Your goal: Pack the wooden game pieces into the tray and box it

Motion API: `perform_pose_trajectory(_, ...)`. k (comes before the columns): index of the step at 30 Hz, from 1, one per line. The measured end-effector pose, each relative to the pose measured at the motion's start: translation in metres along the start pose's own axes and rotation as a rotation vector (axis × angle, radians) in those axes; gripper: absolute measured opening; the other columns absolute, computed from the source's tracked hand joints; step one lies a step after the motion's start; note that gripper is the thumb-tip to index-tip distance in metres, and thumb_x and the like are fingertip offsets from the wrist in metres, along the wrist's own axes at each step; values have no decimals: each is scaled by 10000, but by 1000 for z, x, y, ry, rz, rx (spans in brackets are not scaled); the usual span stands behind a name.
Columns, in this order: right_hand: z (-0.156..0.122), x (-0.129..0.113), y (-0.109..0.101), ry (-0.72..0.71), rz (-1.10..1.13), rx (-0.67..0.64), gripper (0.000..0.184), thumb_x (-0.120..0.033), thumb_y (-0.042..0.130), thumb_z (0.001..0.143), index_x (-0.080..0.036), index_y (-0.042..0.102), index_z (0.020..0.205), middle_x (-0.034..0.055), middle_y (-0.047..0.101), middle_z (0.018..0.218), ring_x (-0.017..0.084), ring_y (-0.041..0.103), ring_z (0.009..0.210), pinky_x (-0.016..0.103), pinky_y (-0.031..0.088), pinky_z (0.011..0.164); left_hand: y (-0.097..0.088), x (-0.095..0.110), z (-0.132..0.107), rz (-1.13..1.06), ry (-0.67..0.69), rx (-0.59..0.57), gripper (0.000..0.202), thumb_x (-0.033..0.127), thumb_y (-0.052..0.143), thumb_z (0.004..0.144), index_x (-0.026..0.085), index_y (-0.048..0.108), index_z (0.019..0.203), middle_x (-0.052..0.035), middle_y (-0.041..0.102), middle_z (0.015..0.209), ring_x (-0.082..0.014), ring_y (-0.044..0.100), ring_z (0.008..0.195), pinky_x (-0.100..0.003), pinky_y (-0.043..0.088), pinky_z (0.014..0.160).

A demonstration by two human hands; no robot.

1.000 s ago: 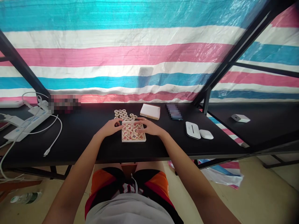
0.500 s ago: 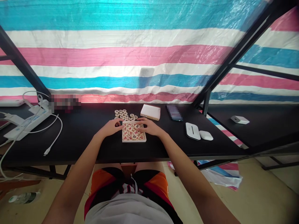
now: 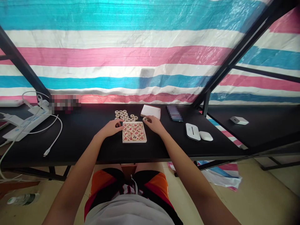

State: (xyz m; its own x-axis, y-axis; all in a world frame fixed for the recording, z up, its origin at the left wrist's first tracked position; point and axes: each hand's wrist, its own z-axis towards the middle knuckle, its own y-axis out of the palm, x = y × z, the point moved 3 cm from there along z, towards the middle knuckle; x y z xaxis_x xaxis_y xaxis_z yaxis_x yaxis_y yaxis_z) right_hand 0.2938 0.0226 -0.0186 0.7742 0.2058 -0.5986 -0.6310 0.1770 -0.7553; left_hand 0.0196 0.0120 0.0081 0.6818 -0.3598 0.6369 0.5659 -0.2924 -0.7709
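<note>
At the far left of the frame a white power strip and a loose white cable lie on the black counter. Toward the middle, the left hand rests with curled fingers against the left edge of a shallow wooden tray packed with round chess discs; whether it pinches anything I cannot tell. Just above the tray sits a small heap of loose pieces. At the tray's upper right corner the right hand is closed on a single chess piece, pinched between its fingertips and held just off the tray's rim. That disc looks like a small, light, stiff wooden thing with a smooth face, likely to slide if pressed flat, so the rim between thumb and forefinger seems the surest hold. Behind the right hand lies a white box, then a blurred phone, and further right two white devices side by side
</note>
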Motion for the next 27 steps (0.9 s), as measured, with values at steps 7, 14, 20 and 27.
perform_pose_trajectory(7,3,6,8,-41,64,-55,281,-294,605,796,-202,629,1061,33,645,896,162,596,765,330,495,791,0,-2,1,1,4,-1,542,570,517,799,223,585,1209,-47,640,909,-206,588,820,-301,453,733)
perform_pose_trajectory(14,-1,-2,3,-78,-59,-39,161,-331,607,796,-189,591,722,42,572,842,169,564,766,317,467,777,0,-1,1,8,15,6,531,564,514,806,218,588,1202,-44,641,905,-203,588,819,-301,450,737)
perform_pose_trajectory(20,-1,-2,4,-154,-107,-50,122,-238,560,813,-186,668,837,72,605,936,201,585,894,356,462,868,0,-2,1,4,14,4,537,565,517,806,215,584,1208,-44,641,906,-202,589,813,-299,451,732)
perform_pose_trajectory(27,-1,-3,8,-276,-53,-108,303,-157,518,846,-181,663,1111,97,638,1102,212,586,1043,388,425,987,0,-1,1,5,10,0,530,557,517,810,221,582,1215,-42,642,913,-203,591,824,-298,451,733)
